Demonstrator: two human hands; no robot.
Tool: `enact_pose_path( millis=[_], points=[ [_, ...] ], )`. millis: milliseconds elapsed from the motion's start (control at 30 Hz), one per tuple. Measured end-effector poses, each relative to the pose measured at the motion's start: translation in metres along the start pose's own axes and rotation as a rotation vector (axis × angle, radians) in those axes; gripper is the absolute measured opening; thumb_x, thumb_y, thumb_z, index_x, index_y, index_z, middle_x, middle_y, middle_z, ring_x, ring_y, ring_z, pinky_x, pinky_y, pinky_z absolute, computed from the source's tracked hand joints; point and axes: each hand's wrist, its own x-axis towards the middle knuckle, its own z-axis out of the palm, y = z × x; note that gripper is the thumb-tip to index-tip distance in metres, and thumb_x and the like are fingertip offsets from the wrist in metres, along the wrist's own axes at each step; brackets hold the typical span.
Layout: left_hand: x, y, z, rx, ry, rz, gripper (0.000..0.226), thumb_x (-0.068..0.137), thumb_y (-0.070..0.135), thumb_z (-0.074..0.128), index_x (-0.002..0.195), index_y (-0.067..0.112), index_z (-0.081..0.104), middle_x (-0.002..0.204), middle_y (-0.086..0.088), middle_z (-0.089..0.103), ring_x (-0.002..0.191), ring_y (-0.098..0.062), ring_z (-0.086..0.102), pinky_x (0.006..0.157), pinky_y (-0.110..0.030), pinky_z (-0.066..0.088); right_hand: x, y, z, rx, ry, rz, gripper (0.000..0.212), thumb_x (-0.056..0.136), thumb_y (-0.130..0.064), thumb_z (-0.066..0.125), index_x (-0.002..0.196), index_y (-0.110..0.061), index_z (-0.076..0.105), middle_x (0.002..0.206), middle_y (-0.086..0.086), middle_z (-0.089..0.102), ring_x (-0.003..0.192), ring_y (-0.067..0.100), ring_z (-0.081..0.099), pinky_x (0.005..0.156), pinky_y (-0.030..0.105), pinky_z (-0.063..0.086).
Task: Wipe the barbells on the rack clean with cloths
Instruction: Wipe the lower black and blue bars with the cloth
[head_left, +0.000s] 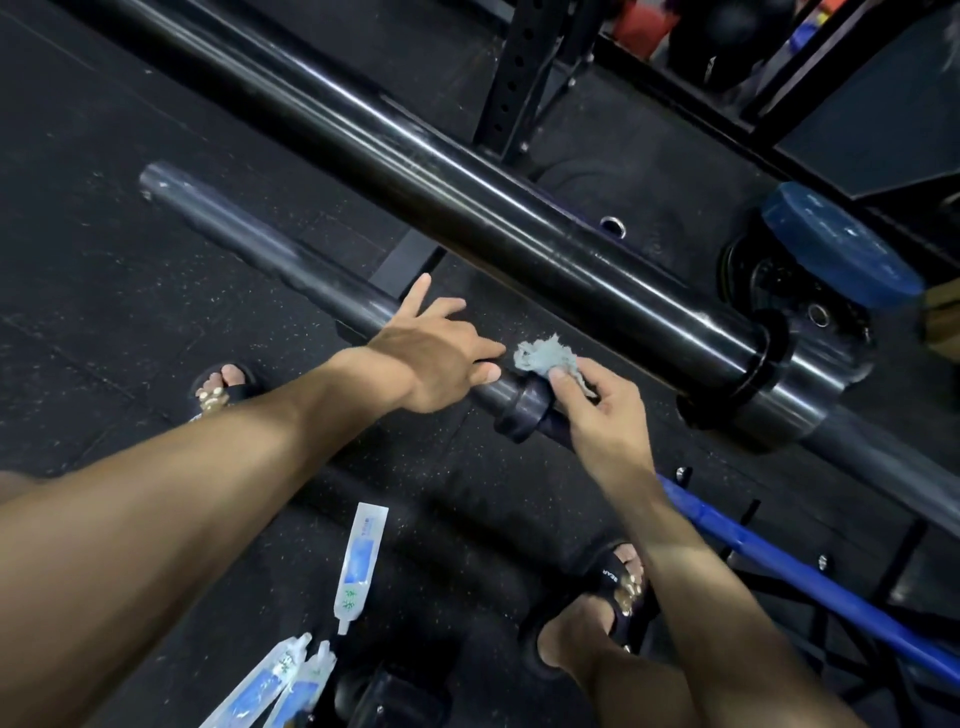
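A gym: barbells (441, 208) on a rack (511, 78), weight plate (841, 249), rubber floor (104, 291).

I see the nearer barbell (291, 270) lying just before the farther barbell (467, 208); wipe packets (358, 561) on the floor (104, 312) near me, weight plate (836, 244) far right.
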Motion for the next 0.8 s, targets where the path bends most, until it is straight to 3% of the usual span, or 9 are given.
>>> enact_pose_path(
  millis=[67, 100, 133, 200, 233, 433, 633, 733, 800],
  points=[
    [-0.002, 0.001, 0.001, 0.034, 0.067, 0.037, 0.047, 0.106, 0.053, 0.037, 0.15, 0.041, 0.04, 0.147, 0.013, 0.048, 0.154, -0.02, 0.012, 0.124, -0.054, -0.01, 0.011, 0.027, -0.007, 0.03, -0.024, 0.223, 0.064, 0.074, -0.087, 0.064, 0.122, -0.045, 0.065, 0.117, -0.007, 0.073, 0.112, 0.022, 0.068, 0.103, 0.052, 0.051],
    [-0.004, 0.002, 0.001, 0.049, 0.083, 0.068, 0.046, 0.103, 0.055, 0.041, 0.147, 0.043, 0.043, 0.144, 0.015, 0.048, 0.152, -0.02, 0.014, 0.125, -0.054, -0.008, 0.01, 0.029, -0.007, 0.043, -0.048, 0.243, 0.066, 0.072, -0.089, 0.061, 0.124, -0.048, 0.063, 0.119, -0.006, 0.072, 0.114, 0.025, 0.067, 0.103, 0.054, 0.05],
    [-0.005, 0.003, 0.003, 0.07, 0.086, 0.093, 0.045, 0.101, 0.057, 0.044, 0.145, 0.043, 0.045, 0.141, 0.015, 0.05, 0.151, -0.019, 0.016, 0.125, -0.054, -0.007, 0.006, 0.021, -0.006, 0.063, -0.074, 0.178, 0.053, 0.081, -0.081, 0.061, 0.121, -0.047, 0.065, 0.116, -0.006, 0.073, 0.112, 0.024, 0.068, 0.102, 0.052, 0.051],
    [-0.007, 0.004, 0.006, 0.118, 0.087, 0.108, 0.045, 0.101, 0.058, 0.044, 0.143, 0.043, 0.046, 0.137, 0.015, 0.053, 0.15, -0.018, 0.019, 0.124, -0.055, -0.009, -0.005, -0.003, -0.005, 0.076, -0.086, 0.006, 0.018, 0.101, -0.045, 0.058, 0.107, -0.038, 0.073, 0.102, -0.011, 0.075, 0.101, 0.013, 0.07, 0.094, 0.039, 0.054],
    [-0.008, 0.003, 0.007, 0.127, 0.096, 0.107, 0.045, 0.101, 0.058, 0.042, 0.143, 0.043, 0.046, 0.135, 0.016, 0.054, 0.15, -0.017, 0.021, 0.124, -0.055, -0.01, -0.008, -0.009, -0.005, 0.044, -0.072, -0.051, 0.019, 0.104, -0.034, 0.055, 0.103, -0.037, 0.074, 0.097, -0.014, 0.075, 0.096, 0.007, 0.07, 0.091, 0.031, 0.053],
    [-0.009, 0.001, 0.011, 0.113, 0.124, 0.113, 0.051, 0.098, 0.057, 0.048, 0.147, 0.045, 0.043, 0.137, 0.02, 0.053, 0.142, -0.011, 0.03, 0.124, -0.054, -0.01, -0.03, -0.007, -0.009, -0.129, -0.06, -0.196, 0.028, 0.103, -0.03, 0.054, 0.123, -0.036, 0.072, 0.124, -0.019, 0.07, 0.119, -0.001, 0.061, 0.104, 0.025, 0.046],
    [-0.008, 0.0, 0.014, 0.064, 0.155, 0.115, 0.046, 0.096, 0.057, 0.054, 0.14, 0.043, 0.051, 0.131, 0.02, 0.056, 0.131, -0.01, 0.042, 0.125, -0.053, -0.009, -0.011, -0.013, -0.003, -0.064, -0.047, -0.041, 0.022, 0.105, -0.037, 0.05, 0.104, -0.039, 0.072, 0.095, -0.016, 0.074, 0.092, -0.002, 0.065, 0.086, 0.027, 0.047],
    [-0.008, -0.003, 0.015, 0.072, 0.154, 0.128, 0.052, 0.095, 0.056, 0.055, 0.145, 0.043, 0.048, 0.136, 0.019, 0.055, 0.131, -0.009, 0.043, 0.125, -0.051, -0.012, -0.025, -0.007, -0.006, -0.114, -0.043, -0.123, 0.023, 0.1, -0.038, 0.054, 0.109, -0.037, 0.075, 0.105, -0.012, 0.075, 0.091, -0.003, 0.065, 0.089, 0.025, 0.047],
    [-0.006, -0.004, 0.013, 0.064, 0.132, 0.119, 0.053, 0.097, 0.057, 0.052, 0.147, 0.044, 0.045, 0.138, 0.019, 0.054, 0.132, -0.009, 0.041, 0.125, -0.05, -0.013, -0.041, -0.006, -0.006, -0.106, -0.101, -0.226, 0.028, 0.098, -0.02, 0.061, 0.116, -0.034, 0.077, 0.12, -0.01, 0.074, 0.101, -0.009, 0.065, 0.096, 0.018, 0.048]
  ],
)
